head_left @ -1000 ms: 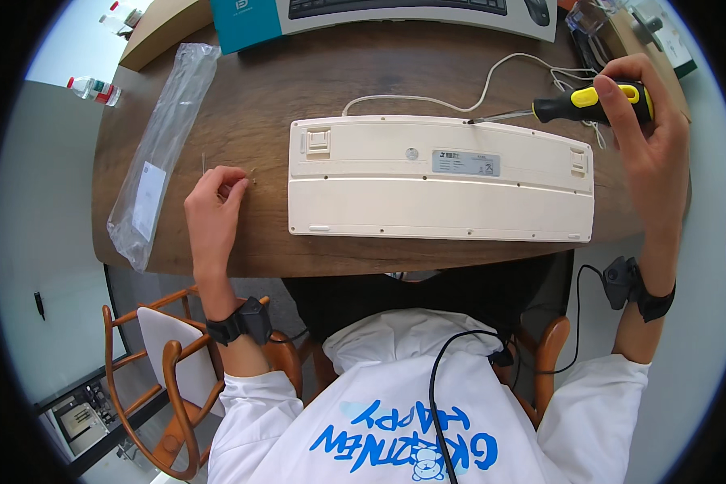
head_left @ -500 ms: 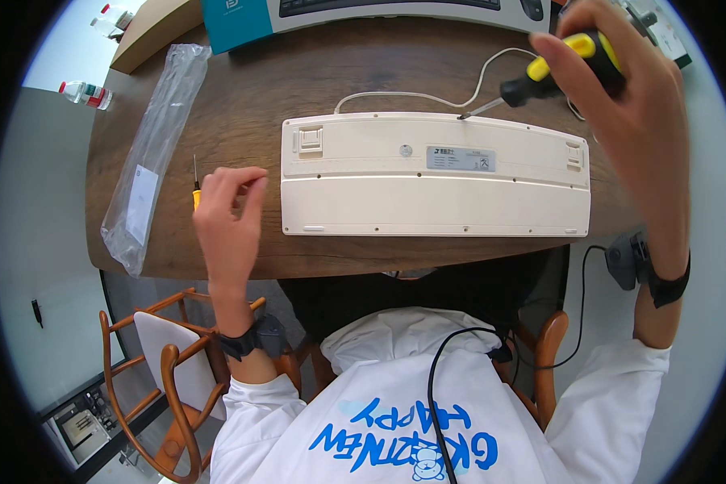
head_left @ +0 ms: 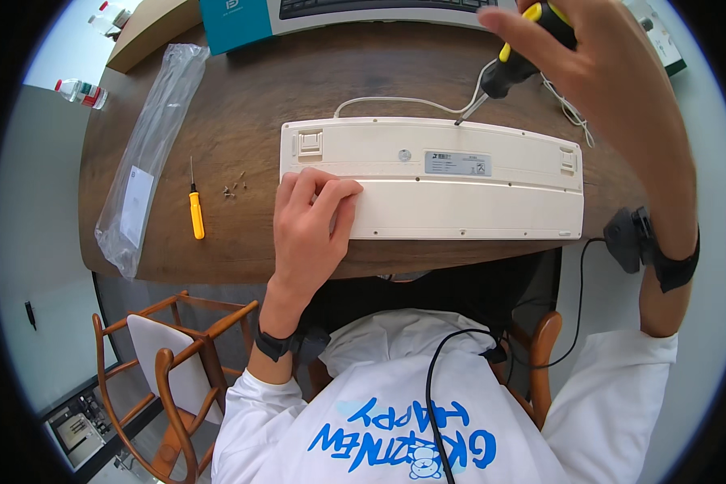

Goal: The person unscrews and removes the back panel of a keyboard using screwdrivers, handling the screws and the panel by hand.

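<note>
A white keyboard (head_left: 492, 211) lies upside down on the brown table, its label and folded feet showing. My right hand (head_left: 593, 60) grips a black-and-yellow screwdriver (head_left: 506, 74); the tip stands at a screw hole by the keyboard's far edge, right of its middle. Over the keyboard's near left part is my left hand (head_left: 308, 218), fingers curled and pressed together; what they hold, if anything, is hidden. Left of the keyboard lie several small screws (head_left: 232, 190) in a loose heap. Beside them rests a thin yellow-handled screwdriver (head_left: 196, 214).
A clear plastic sleeve (head_left: 157, 133) lies along the table's left side. At the back stands a teal-and-white keyboard box (head_left: 238, 28), with a brown carton (head_left: 155, 32) next to it. The keyboard's white cable (head_left: 395, 99) runs behind it. A wooden chair (head_left: 169, 379) stands at lower left.
My left hand has moved right, from beside the thin screwdriver to the keyboard, uncovering the screws. My right hand has shifted slightly left, tilting the screwdriver more upright; its tip stays at the far edge.
</note>
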`<state>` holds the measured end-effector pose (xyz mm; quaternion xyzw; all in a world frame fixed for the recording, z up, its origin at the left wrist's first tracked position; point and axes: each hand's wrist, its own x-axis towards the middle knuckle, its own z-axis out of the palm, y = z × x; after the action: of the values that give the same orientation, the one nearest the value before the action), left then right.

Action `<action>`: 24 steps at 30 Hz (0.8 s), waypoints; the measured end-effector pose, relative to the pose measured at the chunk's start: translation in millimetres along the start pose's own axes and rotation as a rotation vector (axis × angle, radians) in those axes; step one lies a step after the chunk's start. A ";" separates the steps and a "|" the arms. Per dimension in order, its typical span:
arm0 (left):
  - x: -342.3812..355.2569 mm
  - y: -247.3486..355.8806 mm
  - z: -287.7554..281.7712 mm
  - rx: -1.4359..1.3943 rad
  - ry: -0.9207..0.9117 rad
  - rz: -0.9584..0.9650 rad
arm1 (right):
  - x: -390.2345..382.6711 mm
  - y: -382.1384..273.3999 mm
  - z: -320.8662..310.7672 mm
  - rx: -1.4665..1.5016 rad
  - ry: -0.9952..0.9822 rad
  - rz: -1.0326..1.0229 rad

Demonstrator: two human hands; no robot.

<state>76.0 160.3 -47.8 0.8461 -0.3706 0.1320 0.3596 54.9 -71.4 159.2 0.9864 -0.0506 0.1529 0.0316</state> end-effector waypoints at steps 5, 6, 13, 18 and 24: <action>-3.9 -2.1 -3.2 0.051 0.007 0.006 | 2.9 12.6 -11.7 0.090 -0.285 -0.077; -0.9 -0.6 -1.6 0.031 0.000 0.020 | -2.1 20.2 -16.7 0.083 -0.228 -0.152; 31.3 14.9 -18.5 -0.233 -0.174 -0.196 | 6.6 46.7 -13.0 0.337 -0.456 -0.460; 100.5 47.8 6.1 -0.416 -0.057 0.106 | -7.6 48.5 -12.6 0.355 -0.385 -0.440; 163.7 69.2 31.1 -1.239 -0.339 -0.062 | -18.3 28.1 -2.3 0.114 -0.156 -0.207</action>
<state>137.7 19.0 45.8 0.5009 -0.4054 -0.2523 0.7219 33.8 -97.5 157.1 0.9955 0.0580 0.0743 -0.0127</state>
